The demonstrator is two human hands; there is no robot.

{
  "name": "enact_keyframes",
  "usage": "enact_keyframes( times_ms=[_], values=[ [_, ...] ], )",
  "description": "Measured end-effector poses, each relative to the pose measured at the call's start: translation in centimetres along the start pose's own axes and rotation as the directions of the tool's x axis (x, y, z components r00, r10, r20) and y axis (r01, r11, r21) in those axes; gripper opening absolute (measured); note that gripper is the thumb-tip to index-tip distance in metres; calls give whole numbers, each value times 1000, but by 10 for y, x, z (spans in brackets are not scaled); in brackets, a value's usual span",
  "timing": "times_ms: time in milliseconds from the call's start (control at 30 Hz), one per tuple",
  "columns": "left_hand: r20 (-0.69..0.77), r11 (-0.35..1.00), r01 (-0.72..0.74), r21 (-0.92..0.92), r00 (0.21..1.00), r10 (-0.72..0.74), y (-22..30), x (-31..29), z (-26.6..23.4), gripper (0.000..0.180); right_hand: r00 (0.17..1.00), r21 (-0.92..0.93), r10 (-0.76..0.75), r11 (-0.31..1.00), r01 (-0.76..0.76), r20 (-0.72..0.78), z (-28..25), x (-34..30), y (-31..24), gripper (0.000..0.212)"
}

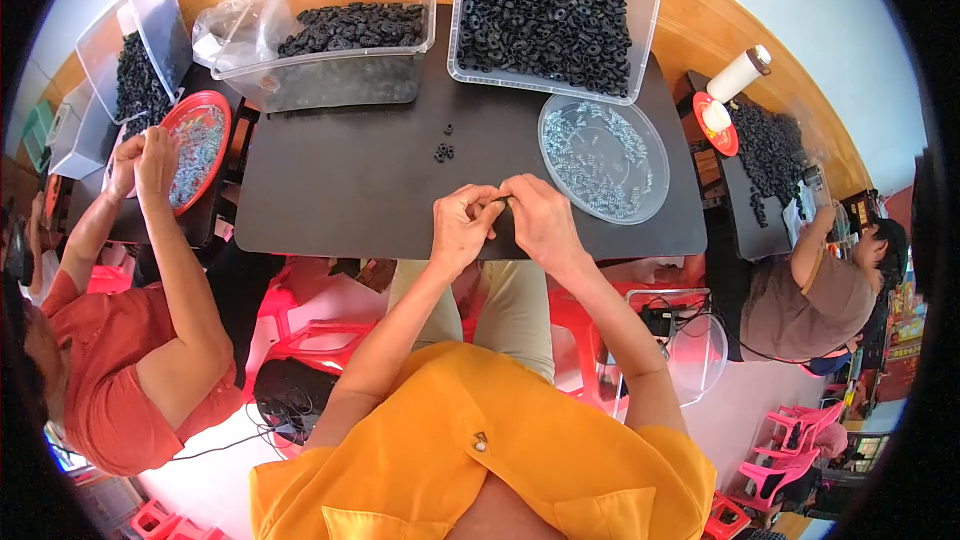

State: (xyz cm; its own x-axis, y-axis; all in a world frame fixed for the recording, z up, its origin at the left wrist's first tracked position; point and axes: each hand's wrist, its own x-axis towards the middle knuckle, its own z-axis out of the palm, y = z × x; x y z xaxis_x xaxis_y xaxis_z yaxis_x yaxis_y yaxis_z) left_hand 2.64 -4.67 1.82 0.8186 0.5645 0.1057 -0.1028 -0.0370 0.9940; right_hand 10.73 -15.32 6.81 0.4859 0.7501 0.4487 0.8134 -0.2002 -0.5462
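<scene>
My left hand (pixel 463 227) and my right hand (pixel 541 220) meet over the near edge of the dark table (pixel 340 175). Both are closed, with fingertips pinching a small black part (pixel 506 199) between them. Fingers cover most of that part, so its shape is unclear. Beyond my hands, several loose black ring-like pieces (pixel 444 152) lie on the tabletop. To the right sits a round clear plastic lid (pixel 655 202) holding many small silvery pieces that look like springs.
A clear bin (pixel 645 40) full of black ring-like parts stands at the back. Left of it is another clear bin (pixel 340 90) with black pieces and a plastic bag (pixel 240 25). Co-workers in a red shirt (pixel 140 360) and a brown shirt (pixel 800 300) sit at either side.
</scene>
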Motion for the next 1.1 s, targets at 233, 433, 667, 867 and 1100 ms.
enact_keyframes(
  times_ms=[233, 433, 667, 867, 1100],
  values=[
    [-105, 995, 30, 94, 994, -20, 3, -1, 4, 11, 1000, -158, -24, 987, 20, -19, 12, -13, -14, 28],
    [-165, 993, 54, 103, 986, -36, 3, 2, 8, 12, 997, -222, -43, 975, 29, -60, 22, -12, -7, 30],
    [-242, 999, 15, -35, 970, -23, -7, 8, 8, 12, 991, -362, -136, 924, 127, 1, 30, -5, -5, 27],
    [-177, 998, 32, -53, 983, -41, -7, 9, 2, 12, 990, -402, -136, 905, 139, 35, 28, -4, -5, 30],
    [-278, 989, -11, -150, 960, -32, 33, 16, -20, 12, 970, -131, 35, 989, -68, -240, 21, -12, -12, 46]
  ],
)
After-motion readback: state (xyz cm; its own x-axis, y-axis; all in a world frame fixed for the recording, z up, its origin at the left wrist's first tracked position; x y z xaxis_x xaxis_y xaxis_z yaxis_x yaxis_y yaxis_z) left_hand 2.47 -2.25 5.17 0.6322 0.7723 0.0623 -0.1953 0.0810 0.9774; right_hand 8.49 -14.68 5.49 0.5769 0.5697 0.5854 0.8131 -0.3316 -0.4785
